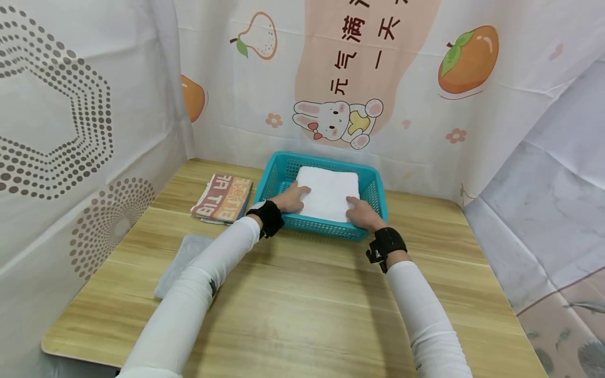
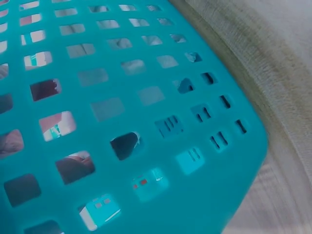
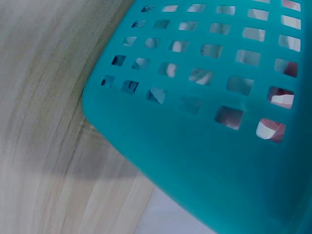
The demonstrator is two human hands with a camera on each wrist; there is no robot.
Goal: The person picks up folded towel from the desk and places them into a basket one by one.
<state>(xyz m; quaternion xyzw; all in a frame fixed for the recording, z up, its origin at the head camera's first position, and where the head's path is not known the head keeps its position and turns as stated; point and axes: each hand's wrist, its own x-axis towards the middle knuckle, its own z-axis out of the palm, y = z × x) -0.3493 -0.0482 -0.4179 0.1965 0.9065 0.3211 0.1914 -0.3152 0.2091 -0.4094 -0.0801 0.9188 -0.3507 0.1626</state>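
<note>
Reaching into the teal perforated plastic basket (image 1: 373,197) with both hands. My left hand (image 1: 293,200) lies on the left edge of the folded white towel (image 1: 328,192), fingers out fairly straight and flat on the cloth. My right hand (image 1: 361,212) sits at the towel's near right corner, fingers over the edge; can't tell if they pinch it or just rest. Towel is inside the basket, flat, filling most of the floor.

Both wrist views show only the basket's grid wall up close (image 2: 146,122) (image 3: 209,122), blurred, with wood grain beside it. No fingers visible there.

Basket stands on the light wooden table (image 1: 302,310), toward the back, near the printed curtain with the rabbit cartoon (image 1: 337,122). Left of the basket: a folded striped cloth with red lettering (image 1: 222,198), just beside it. Nearer me on the left, partly under my left sleeve: a folded grey cloth (image 1: 181,262).
</note>
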